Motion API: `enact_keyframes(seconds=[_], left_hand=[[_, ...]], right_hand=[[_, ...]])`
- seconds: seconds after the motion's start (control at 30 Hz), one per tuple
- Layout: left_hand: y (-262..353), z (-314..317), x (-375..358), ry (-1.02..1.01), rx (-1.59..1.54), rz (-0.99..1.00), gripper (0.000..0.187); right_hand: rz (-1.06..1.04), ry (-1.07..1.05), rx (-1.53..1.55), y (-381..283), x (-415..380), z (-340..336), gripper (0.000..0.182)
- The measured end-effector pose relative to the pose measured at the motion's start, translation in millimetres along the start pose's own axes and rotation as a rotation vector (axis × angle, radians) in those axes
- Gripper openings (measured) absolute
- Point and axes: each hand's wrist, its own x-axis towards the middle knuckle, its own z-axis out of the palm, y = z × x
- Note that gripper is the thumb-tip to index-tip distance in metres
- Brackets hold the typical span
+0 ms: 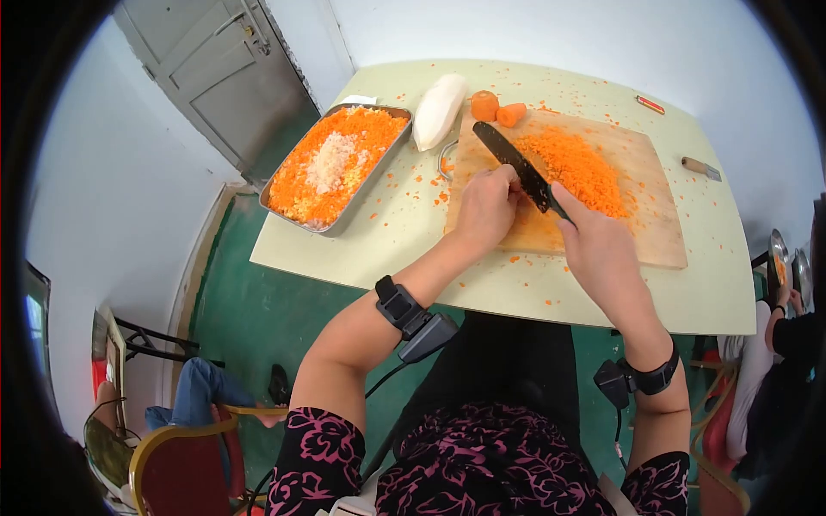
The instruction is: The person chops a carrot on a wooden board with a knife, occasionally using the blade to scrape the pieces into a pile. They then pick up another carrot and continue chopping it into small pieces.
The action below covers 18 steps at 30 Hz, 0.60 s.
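Note:
My right hand [598, 245] is closed round the handle of a dark-bladed kitchen knife [503, 148], whose blade slants up and left over the wooden cutting board [662, 232]. Close against the blade's left side is my left hand [489, 205], fingers curled in; whatever they pinch is hidden. To the right of the blade lies a heap of finely chopped carrot [578, 168], with scattered bits around it. Two carrot pieces, a larger one [484, 106] and a smaller one [511, 114], rest at the board's far left edge.
Left of the board stands a metal tray [366, 185] of chopped carrot and pale mince. Beside it lies a peeled white radish [440, 110]. A red box [650, 104] and a wooden-handled tool [701, 168] lie on the right. Chairs and other people flank the table [387, 258].

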Motion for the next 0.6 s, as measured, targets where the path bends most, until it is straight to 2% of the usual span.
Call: enact_keyframes(seconds=[0.17, 0.4, 0.5, 0.6], left_hand=[[-2, 0, -1, -0.020, 0.021, 0.013, 0.011], [-3, -8, 0, -0.097, 0.036, -0.037, 0.006], [0, -8, 0, -0.091, 0.038, -0.006, 0.005], [4, -9, 0, -0.099, 0.008, -0.026, 0.009]], right_hand=[[0.012, -0.044, 0.024, -3, 5, -5, 0.042], [-0.029, 0.005, 0.120, 14, -5, 2, 0.038], [0.013, -0.126, 0.095, 7, -6, -9, 0.042], [0.000, -0.085, 0.033, 5, -8, -6, 0.041]])
